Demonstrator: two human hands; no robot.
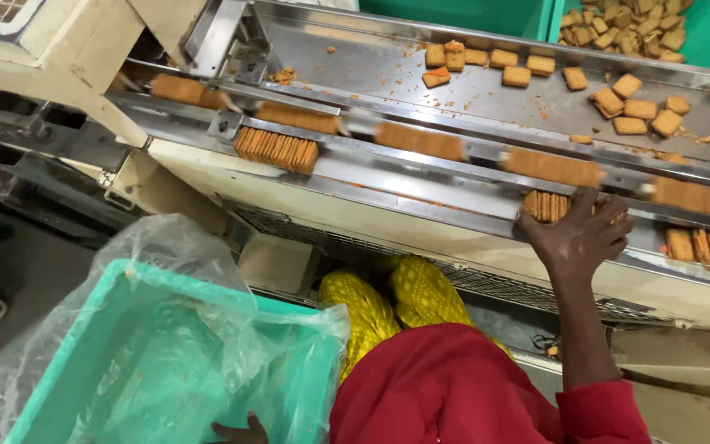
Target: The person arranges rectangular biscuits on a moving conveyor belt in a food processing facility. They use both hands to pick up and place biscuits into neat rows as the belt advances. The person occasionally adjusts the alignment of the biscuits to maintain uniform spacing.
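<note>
My right hand (581,234) reaches up to the steel ledge of the conveyor (421,177) and closes over a short stack of orange-brown biscuits (544,205) standing on edge. My left hand (240,430) shows only as fingertips at the bottom edge, touching the near side of a green plastic crate (108,362) lined with a clear plastic bag (166,247). Whether it grips the crate I cannot tell. Another biscuit stack (277,149) rests on the ledge to the left. Blurred rows of biscuits (552,167) run along the moving channel.
Loose square biscuits (630,105) and crumbs lie on the sloping steel tray behind. A green bin of biscuits (622,29) stands at top right. More stacked biscuits (704,247) sit at the right. A cream machine housing (59,57) fills the top left.
</note>
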